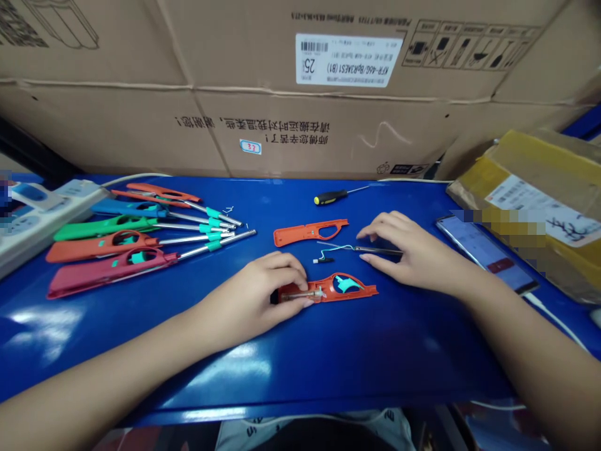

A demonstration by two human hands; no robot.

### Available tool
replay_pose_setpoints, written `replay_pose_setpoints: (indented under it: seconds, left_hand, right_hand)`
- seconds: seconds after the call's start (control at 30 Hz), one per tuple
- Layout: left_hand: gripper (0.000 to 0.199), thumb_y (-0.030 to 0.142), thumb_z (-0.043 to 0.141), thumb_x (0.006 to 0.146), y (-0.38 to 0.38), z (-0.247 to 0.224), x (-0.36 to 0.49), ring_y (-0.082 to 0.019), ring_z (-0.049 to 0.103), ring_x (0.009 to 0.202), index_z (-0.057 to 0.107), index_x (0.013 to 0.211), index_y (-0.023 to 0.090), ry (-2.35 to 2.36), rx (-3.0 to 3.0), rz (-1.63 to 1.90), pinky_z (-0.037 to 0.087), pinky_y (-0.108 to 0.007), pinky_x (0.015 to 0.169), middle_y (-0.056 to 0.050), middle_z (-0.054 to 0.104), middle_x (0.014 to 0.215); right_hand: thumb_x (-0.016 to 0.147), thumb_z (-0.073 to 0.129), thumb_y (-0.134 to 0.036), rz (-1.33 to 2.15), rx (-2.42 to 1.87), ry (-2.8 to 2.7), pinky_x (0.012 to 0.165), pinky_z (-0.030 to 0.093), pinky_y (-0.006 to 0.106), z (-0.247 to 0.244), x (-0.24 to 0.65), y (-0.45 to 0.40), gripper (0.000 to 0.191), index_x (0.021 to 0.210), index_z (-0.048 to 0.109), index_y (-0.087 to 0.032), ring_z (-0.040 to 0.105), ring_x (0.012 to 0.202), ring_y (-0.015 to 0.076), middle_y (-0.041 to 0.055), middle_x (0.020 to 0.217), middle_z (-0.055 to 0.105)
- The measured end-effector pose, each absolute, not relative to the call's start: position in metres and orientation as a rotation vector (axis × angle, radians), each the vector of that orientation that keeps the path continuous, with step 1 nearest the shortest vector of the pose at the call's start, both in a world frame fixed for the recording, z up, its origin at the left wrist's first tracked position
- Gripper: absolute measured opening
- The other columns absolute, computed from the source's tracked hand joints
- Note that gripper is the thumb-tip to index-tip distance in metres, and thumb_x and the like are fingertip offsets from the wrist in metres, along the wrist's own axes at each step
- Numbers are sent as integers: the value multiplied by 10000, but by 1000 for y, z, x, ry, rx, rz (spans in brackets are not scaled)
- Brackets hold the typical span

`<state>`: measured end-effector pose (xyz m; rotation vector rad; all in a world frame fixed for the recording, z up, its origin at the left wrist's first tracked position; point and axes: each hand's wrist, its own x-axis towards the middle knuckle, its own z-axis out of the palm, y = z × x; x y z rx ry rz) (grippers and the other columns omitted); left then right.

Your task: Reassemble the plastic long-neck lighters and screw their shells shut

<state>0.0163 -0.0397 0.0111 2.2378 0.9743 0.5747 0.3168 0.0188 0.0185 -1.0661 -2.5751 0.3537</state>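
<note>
My left hand (270,291) is closed around the left end of an orange lighter shell half (328,292), which lies open side up with a clear tank and a teal trigger (347,284) in it. My right hand (399,247) is spread, thumb and fingers apart, around the left end of a thin metal tube (379,251) on the blue table. From the tube a teal wire (334,248) leads left to a small black part (323,260). Another orange shell half (310,232) lies just beyond, touched by neither hand.
Several assembled lighters (113,257) lie fanned out at the left beside a white power strip (42,216). A black and yellow screwdriver (331,197) lies near the large cardboard box (211,144). At the right are a phone (486,250) and a taped parcel (526,169).
</note>
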Motion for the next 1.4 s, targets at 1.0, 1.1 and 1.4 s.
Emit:
replay_pose_setpoints:
  seconds: [1.0,1.1,1.4]
  left_hand:
    - [276,449,699,880,-26,17,4,-218,617,940,721,1048,231,1014,2651,392,439,-370,854,-35,714,1044]
    - [271,427,672,910,-27,14,6,-208,620,943,707,1078,217,990,2613,417,441,-359,849,-40,709,1051]
    - [291,443,683,908,-28,9,9,-206,630,938,714,1089,218,1051,2574,631,457,-366,858,-52,712,1032]
  right_hand:
    - [926,596,-389,408,-1257,-2627,799,475,390,17,319,18,178,1002,584,-228,584,938,246,82,1032,637]
    - [976,523,-382,571,-1246,-2622,726,466,334,19,321,17,168,936,577,-228,583,832,196,57,963,643]
    - [966,569,-430,776,-1188,-2286,621,457,278,36,314,3,209,973,575,-221,578,657,140,8,771,622]
